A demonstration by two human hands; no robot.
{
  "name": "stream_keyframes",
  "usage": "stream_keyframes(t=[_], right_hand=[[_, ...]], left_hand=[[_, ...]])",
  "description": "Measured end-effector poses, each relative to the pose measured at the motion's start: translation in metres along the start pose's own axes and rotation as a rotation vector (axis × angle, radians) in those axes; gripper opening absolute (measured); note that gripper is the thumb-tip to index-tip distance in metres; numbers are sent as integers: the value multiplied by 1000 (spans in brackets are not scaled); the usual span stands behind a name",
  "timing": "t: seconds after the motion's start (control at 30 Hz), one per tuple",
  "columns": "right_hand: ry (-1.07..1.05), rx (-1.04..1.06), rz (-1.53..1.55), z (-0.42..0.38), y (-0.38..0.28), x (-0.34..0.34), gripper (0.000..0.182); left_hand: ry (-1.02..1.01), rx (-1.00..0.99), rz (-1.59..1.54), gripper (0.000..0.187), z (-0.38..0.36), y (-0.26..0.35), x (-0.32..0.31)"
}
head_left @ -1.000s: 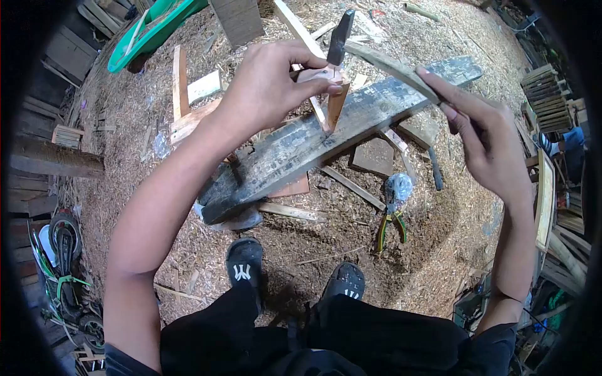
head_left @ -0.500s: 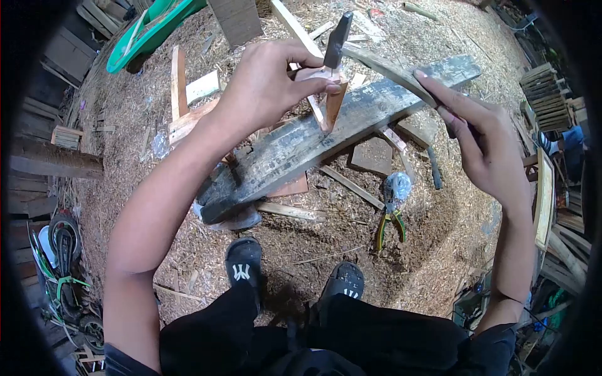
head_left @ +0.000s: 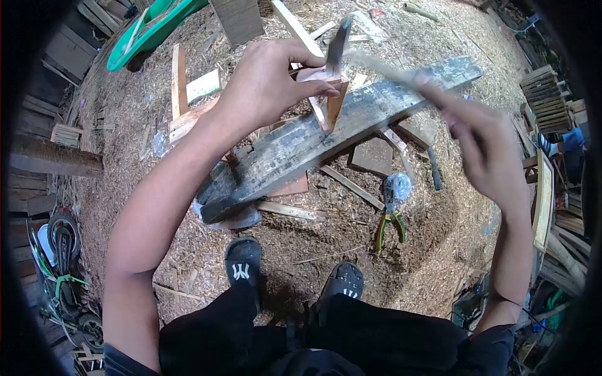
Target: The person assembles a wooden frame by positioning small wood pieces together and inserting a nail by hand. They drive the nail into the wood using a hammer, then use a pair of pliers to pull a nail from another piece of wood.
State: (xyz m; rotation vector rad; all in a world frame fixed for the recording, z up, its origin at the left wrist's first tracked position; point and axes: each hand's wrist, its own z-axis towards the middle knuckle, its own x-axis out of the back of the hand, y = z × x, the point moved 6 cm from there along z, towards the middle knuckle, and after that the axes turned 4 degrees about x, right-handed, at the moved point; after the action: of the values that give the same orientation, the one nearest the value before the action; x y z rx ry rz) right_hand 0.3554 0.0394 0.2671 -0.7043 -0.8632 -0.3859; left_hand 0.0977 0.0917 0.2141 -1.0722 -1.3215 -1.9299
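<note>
My right hand is wrapped round the wooden handle of a hammer, blurred by motion. The hammer's dark head stands over the top of a small joined wooden piece. Gripping that piece near its upper end is my left hand, thumb on the near side and fingers beyond. Any nail under the hammer head is hidden. The wooden piece rests upright on a thick, weathered plank that lies slantwise in front of me.
Pliers with green and yellow handles lie on the shavings beside a clear plastic bag. Offcuts surround the plank, including a wooden block. A green wheelbarrow-like tray is at upper left, a small bike at lower left.
The hammer and my right hand have shifted slightly and become blurred. My left hand and the wooden piece stay almost in place.
</note>
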Motion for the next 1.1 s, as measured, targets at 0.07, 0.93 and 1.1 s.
stream_keyframes(t=[0.07, 0.93, 1.1], right_hand=[[-96, -18, -18, -3, 5, -7, 40], [-112, -494, 471, -6, 46, -34, 38], [-273, -501, 686, -10, 55, -47, 40]], left_hand=[[-52, 94, 45, 35, 3, -4, -3], [34, -3, -43, 35, -1, -6, -6], [-8, 63, -88, 35, -1, -3, -3]])
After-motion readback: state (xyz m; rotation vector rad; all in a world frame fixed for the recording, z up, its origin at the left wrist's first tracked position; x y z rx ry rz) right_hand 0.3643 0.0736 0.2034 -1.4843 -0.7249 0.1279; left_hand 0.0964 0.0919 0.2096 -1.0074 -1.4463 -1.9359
